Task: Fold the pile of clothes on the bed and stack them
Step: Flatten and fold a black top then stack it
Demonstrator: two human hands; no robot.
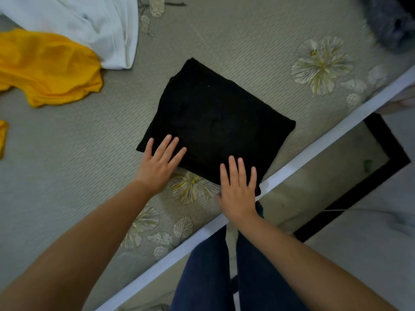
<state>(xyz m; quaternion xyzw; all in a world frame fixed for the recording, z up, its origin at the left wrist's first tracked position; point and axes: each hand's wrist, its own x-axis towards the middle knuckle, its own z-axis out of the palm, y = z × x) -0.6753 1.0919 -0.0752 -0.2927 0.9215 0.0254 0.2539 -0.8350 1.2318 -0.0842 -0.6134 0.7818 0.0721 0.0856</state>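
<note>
Item: black garment (215, 122), folded into a rectangle, lying on the bed (67, 176) near its edge. We rest the left hand (157, 164) and right hand (238, 194) flat on its near edge, fingers straight, gripping nothing. We judge it soft, light and limp; best lifted from beneath both sides. Unfolded: yellow garment (45, 68), white garment (89, 25). Containers: none in view.

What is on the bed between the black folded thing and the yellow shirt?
Nothing. In the head view, only bare grey bedspread lies between the black folded garment and the yellow shirt. The white garment sits further up, beside the yellow one.
</note>
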